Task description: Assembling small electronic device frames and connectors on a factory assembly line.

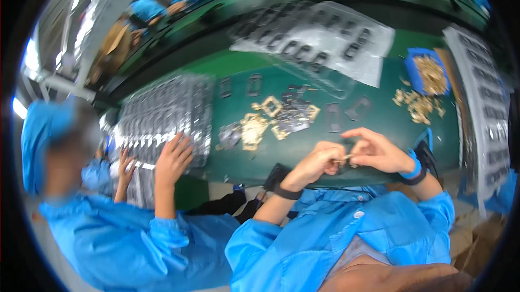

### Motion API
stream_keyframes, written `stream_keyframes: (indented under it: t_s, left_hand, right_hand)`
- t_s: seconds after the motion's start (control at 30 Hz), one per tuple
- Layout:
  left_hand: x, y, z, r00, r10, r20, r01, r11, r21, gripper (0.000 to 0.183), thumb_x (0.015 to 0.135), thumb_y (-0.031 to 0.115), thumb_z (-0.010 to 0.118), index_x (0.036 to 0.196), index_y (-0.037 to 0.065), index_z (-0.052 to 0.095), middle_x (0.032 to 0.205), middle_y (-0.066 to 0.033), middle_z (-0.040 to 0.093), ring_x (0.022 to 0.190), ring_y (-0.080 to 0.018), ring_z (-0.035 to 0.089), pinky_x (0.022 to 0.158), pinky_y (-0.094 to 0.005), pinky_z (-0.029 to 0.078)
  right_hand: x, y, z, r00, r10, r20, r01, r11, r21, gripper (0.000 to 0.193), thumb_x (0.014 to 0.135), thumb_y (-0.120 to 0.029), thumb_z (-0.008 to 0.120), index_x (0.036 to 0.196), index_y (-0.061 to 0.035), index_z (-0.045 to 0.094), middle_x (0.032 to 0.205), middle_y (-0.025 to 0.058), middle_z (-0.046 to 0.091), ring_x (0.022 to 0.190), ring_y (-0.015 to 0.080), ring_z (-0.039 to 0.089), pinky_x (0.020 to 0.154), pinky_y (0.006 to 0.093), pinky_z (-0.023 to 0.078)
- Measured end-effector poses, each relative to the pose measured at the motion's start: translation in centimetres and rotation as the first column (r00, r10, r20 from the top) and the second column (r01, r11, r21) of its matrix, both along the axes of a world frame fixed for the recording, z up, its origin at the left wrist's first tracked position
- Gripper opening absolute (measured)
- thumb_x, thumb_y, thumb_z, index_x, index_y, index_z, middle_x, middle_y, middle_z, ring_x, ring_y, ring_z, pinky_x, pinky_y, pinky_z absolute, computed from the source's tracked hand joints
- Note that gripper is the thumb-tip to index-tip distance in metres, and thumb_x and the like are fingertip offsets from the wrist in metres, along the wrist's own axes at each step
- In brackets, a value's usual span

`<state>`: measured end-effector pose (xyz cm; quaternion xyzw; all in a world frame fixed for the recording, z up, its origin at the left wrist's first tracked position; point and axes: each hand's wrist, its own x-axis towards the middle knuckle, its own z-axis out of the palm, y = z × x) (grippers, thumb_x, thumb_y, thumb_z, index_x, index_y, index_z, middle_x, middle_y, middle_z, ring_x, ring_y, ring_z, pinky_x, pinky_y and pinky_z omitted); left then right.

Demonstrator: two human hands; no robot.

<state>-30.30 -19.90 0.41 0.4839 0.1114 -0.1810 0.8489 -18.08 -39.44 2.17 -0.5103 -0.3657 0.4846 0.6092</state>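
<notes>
With our left hand point(319, 161) we pinch a small tan piece point(345, 158) above the counter's point(390, 116) near edge; whether our right hand's point(378, 151) grip also clasps it, we cannot tell. We judge it light, stiff, perhaps brittle, best held by its edges. Our 2 hands face each other, left curled tighter.

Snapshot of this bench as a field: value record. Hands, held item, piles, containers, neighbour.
left hand: fingers closed on small tan part
right hand: fingertips beside that part; grip unclear
surface: green table
centre: tan pieces and dark pieces, heaped
right side: blue bin of tan pieces, more loose beside it
far side: pale tray with dark parts
neighbour: co-worker's hands near clear plastic trays; contact unclear
</notes>
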Motion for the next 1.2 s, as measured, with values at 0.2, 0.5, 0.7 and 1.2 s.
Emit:
stream_keyframes:
  t_s: [0.2,0.5,0.7,1.2]
  left_hand:
    - [0.7,-2.9,-0.9,0.926,0.307,0.222,-0.249,0.935,-0.253,0.03,0.102,0.019,0.057,0.123,-0.002,0.063,0.101,-0.0071,0.069,0.083,-0.0129,0.064,0.075,-0.0267,0.052]
    - [1.9,-5.5,-1.4,0.871,0.404,0.281,-0.362,0.913,-0.189,0.016,0.093,0.004,0.07,0.107,-0.003,0.067,0.098,-0.0072,0.071,0.084,-0.0106,0.066,0.078,-0.0243,0.054]
    - [2.4,-6.5,-1.3,0.857,0.402,0.323,-0.357,0.914,-0.191,0.016,0.093,0.006,0.069,0.106,-0.003,0.067,0.096,-0.0078,0.071,0.084,-0.011,0.066,0.077,-0.0242,0.054]
    - [1.3,-3.3,-0.6,0.901,0.388,0.197,-0.334,0.907,-0.256,0.02,0.093,0.008,0.071,0.11,-0.002,0.068,0.094,-0.008,0.071,0.081,-0.0121,0.066,0.074,-0.0238,0.055]
  right_hand:
    - [0.1,-0.6,1.9,0.95,-0.291,-0.11,0.282,0.955,-0.087,0.044,0.093,-0.001,0.066,0.134,0.0004,0.048,0.087,0.0062,0.067,0.074,0.0098,0.063,0.068,0.0235,0.052]
    - [0.0,-1.8,0.9,0.857,-0.465,-0.222,0.473,0.881,-0.021,0.029,0.094,-0.004,0.066,0.12,-0.0003,0.053,0.088,0.0082,0.069,0.072,0.011,0.065,0.066,0.0227,0.054]
    - [0.1,-2.6,1.0,0.857,-0.483,-0.179,0.494,0.869,0.021,0.026,0.095,-0.008,0.066,0.118,-0.0009,0.054,0.09,0.0085,0.069,0.074,0.0124,0.065,0.068,0.024,0.054]
    - [4.5,-10.2,3.3,0.582,-0.606,0.542,0.704,0.709,0.038,0.013,0.094,0.0,0.061,0.107,0.0027,0.063,0.106,0.0052,0.065,0.093,0.0089,0.058,0.082,0.0236,0.047]
